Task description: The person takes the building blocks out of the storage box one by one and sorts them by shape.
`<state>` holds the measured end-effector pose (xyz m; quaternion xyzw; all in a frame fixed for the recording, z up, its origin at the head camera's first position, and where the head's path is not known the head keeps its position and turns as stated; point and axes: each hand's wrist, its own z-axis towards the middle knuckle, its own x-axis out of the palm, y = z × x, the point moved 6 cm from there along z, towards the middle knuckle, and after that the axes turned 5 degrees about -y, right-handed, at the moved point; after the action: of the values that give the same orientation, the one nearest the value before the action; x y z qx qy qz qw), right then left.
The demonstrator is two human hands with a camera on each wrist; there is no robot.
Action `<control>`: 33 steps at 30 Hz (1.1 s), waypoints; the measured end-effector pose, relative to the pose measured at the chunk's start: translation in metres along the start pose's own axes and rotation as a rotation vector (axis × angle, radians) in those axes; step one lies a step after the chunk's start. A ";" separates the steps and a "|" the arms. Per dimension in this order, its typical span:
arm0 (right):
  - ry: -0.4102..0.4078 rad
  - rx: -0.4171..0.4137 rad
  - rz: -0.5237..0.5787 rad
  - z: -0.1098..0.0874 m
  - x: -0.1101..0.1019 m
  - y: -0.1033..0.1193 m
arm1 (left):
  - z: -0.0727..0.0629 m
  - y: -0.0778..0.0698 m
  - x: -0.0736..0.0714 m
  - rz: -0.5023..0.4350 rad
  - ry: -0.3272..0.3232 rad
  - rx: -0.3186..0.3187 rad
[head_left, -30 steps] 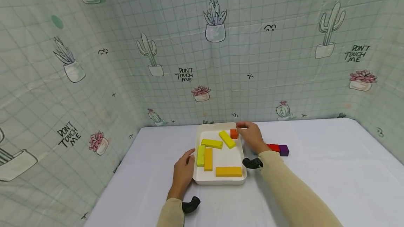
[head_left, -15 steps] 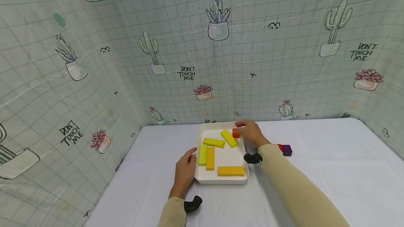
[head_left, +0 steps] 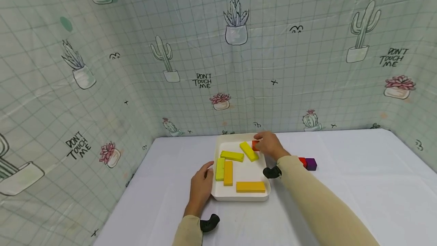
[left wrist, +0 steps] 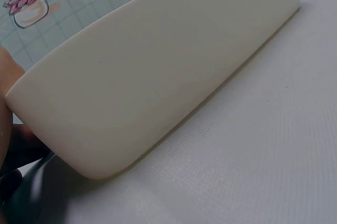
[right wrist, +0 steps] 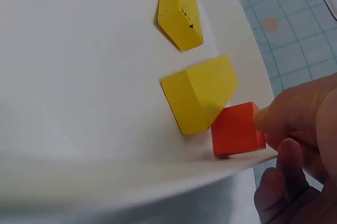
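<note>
A shallow white tray [head_left: 250, 198] lies on the table with several yellow and yellow-orange blocks inside. My right hand [head_left: 272, 145] is over the tray's far right corner, its fingertips pinching a small red cube [right wrist: 239, 129]. In the right wrist view this cube sits against the tray wall, beside a yellow block [right wrist: 202, 92], and other fingers curl outside the rim. My left hand [head_left: 200, 183] rests along the tray's left side, fingers fairly straight at the rim; the left wrist view mostly shows the tray's outer wall [left wrist: 158, 71].
To the right of the tray, partly hidden behind the right sleeve, are a red block [head_left: 302, 161] and a purple block [head_left: 311, 164]. The white-covered table [head_left: 358, 170] ends at a cactus-print cloth [head_left: 191, 105] hanging behind and at the sides.
My right hand has shifted slightly left, so its fingers now cover more of the red cube. The left hand and tray keep their place; the head view has shifted a little.
</note>
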<state>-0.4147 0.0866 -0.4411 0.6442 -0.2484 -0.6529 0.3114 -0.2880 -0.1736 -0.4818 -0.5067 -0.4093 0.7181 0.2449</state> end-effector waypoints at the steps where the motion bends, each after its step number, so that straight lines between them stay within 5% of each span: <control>1: 0.000 -0.011 -0.013 0.000 0.000 0.000 | 0.000 0.000 0.000 0.001 -0.002 0.002; 23: 0.082 -0.056 -0.126 -0.002 0.000 -0.004 | 0.000 -0.005 0.000 0.015 -0.002 0.021; 33: 0.040 -0.058 0.007 -0.003 -0.001 -0.006 | 0.000 -0.001 0.000 0.014 -0.005 0.000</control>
<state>-0.4126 0.0918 -0.4452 0.6469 -0.2255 -0.6458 0.3370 -0.2878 -0.1729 -0.4809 -0.5077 -0.4064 0.7212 0.2387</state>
